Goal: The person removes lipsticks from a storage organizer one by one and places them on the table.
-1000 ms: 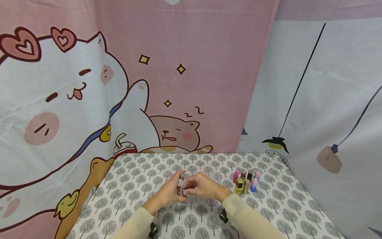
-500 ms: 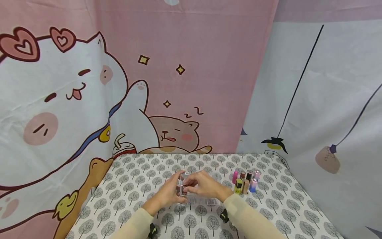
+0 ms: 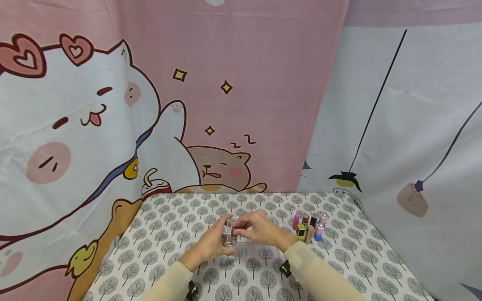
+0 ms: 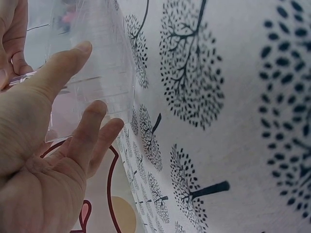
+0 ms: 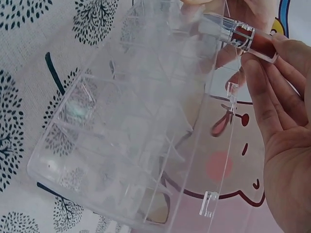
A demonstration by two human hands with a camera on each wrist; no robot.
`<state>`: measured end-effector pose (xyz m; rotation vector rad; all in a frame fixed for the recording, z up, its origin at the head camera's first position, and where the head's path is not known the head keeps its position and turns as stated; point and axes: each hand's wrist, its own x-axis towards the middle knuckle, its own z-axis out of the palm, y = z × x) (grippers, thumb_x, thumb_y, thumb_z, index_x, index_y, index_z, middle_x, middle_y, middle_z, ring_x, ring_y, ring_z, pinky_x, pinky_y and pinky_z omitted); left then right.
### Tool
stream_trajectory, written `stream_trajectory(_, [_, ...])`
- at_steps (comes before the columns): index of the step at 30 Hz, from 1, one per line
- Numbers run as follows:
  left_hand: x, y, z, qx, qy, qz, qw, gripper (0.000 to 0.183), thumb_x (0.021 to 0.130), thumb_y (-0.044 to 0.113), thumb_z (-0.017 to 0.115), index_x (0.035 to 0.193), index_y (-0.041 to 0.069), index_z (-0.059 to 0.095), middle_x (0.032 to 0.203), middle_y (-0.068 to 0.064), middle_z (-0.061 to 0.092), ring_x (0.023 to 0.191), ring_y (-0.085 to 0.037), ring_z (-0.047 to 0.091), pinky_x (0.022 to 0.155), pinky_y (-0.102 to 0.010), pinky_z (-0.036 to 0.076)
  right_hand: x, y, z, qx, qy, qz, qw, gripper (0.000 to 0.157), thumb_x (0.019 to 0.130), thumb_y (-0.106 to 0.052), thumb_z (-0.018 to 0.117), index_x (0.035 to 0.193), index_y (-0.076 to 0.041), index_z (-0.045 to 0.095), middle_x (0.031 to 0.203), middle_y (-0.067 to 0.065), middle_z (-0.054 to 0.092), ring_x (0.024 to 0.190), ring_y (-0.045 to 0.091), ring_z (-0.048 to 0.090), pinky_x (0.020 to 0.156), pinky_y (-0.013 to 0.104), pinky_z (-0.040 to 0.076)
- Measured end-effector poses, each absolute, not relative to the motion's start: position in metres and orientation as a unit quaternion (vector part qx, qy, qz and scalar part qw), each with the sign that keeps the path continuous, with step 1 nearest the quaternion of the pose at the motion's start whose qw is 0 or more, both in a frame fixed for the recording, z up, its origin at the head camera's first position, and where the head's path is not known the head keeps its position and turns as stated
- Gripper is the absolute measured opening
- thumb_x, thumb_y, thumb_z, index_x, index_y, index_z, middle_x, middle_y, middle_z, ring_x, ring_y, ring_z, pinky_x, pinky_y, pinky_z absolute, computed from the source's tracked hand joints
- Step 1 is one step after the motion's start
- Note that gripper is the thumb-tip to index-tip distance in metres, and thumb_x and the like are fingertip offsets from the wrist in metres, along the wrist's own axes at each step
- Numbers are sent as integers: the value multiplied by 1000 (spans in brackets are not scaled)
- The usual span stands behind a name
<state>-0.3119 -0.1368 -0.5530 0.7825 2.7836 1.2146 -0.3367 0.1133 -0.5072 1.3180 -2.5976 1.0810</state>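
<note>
A clear plastic organizer (image 3: 260,251) with many small compartments stands on the table before me. My left hand (image 3: 212,240) holds its left end, thumb on one side and fingers on the other, as the left wrist view shows. My right hand (image 3: 261,230) is over the same end. Between thumb and fingers it pinches a lipstick tube (image 5: 262,44) with a clear, red-brown end and a silvery part. The silvery end points into the organizer's end compartment; how deep it reaches cannot be told. Other compartments in the right wrist view hold nothing visible.
Right of the organizer stand several upright cosmetics: a pink tube (image 3: 296,221), a yellow-and-black bottle (image 3: 300,232), a tan tube (image 3: 309,234) and a pink-blue tube (image 3: 319,233). A tree-print cloth (image 3: 180,267) covers the table. Cartoon fabric (image 3: 263,104) hangs behind.
My right hand has risen slightly and shifted a little right over the organizer's end, still pinching the lipstick tube. The left hand keeps its place.
</note>
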Motion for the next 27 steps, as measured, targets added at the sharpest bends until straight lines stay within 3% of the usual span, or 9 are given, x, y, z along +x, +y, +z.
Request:
stream_trajectory(9, [-312,-137,-554,248,885,394,12,129,79,17,110,180,9,31,159,-27,60,112,-29,79,78,-20,65,-335,119,-502,423,-836,347,39,22,108,-23,85,127,-13,86,112,-3,90,99,-1,81,95,20,70])
stream_trajectory(17, [-311,-137,-554,249,879,405,18,124,82,14,108,180,13,31,161,-28,58,117,-43,79,76,-22,64,-330,130,-498,433,-831,343,65,24,109,-20,85,132,-14,85,113,-2,90,102,2,83,97,22,71])
stream_trajectory(27, [-312,-137,-555,245,884,399,15,123,83,18,109,180,19,32,159,-25,58,109,-30,78,74,-24,62,-327,145,-497,433,-835,320,111,24,108,-23,86,130,-14,86,112,-2,90,99,3,82,92,26,73])
